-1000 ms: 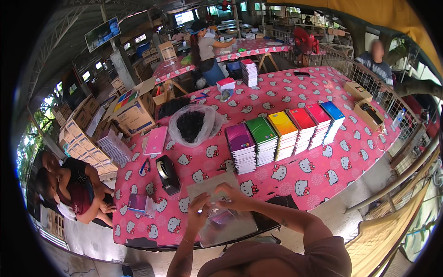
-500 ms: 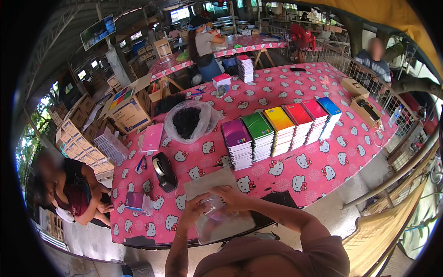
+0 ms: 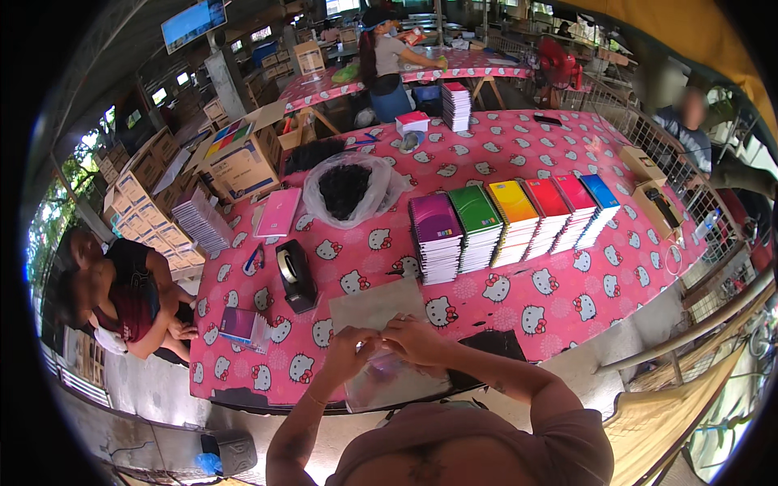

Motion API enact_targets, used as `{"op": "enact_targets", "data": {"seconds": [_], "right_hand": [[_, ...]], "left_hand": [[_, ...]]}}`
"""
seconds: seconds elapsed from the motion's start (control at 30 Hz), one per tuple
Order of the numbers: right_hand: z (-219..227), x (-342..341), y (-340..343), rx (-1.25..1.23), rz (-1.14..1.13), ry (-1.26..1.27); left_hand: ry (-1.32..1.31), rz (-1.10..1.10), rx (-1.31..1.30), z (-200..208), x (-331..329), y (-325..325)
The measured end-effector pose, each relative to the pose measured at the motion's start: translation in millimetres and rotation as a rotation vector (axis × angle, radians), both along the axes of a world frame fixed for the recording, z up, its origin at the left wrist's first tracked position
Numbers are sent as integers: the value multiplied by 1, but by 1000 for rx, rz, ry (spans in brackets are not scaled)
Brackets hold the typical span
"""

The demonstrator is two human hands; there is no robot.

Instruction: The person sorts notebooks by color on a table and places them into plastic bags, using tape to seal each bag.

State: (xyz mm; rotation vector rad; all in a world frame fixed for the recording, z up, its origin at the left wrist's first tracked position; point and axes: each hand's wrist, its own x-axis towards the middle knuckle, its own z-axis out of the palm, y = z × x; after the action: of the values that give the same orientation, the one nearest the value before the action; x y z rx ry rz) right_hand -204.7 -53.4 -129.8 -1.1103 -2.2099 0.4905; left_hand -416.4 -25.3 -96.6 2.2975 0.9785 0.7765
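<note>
My left hand (image 3: 351, 348) and my right hand (image 3: 412, 337) are close together over a greyish board (image 3: 369, 304) at the table's near edge. The fingers of both are pinched on a thin clear plastic bag (image 3: 389, 373), whose lower part lies toward me over the board. What is inside the bag is too blurred to make out. A black tape dispenser (image 3: 297, 279) stands just beyond my left hand. Farther ahead, spiral notebooks rise in a row of coloured stacks, from a purple stack (image 3: 438, 235) to a blue stack (image 3: 598, 206).
A clear bag of black coils (image 3: 344, 190) lies beyond the dispenser. Pink notebooks (image 3: 278, 212), a blue pen-like tool (image 3: 254, 257) and small wrapped notebooks (image 3: 241, 324) are at the left. Cartons (image 3: 239, 166) stand beside the table. People sit left and right; another stands at the far table.
The view has shifted, so the table's things appear farther right. My hands have drawn closer together on the plastic bag. The person at the far table has stretched out an arm.
</note>
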Motion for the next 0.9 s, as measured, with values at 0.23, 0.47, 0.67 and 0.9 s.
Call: {"op": "enact_targets", "data": {"seconds": [0.23, 0.47, 0.67, 0.9], "right_hand": [[8, -15, 2, 54, -249, -56], [-29, 8, 29, -481, -59, 501], [-27, -10, 18, -403, -172, 543], [-30, -10, 15, -356, -268, 453]], "left_hand": [[365, 178, 197, -3, 22, 5], [-337, -25, -840, -57, -9, 57], [-184, 888, 160, -129, -107, 138], [-724, 817, -571, -111, -140, 182]]}}
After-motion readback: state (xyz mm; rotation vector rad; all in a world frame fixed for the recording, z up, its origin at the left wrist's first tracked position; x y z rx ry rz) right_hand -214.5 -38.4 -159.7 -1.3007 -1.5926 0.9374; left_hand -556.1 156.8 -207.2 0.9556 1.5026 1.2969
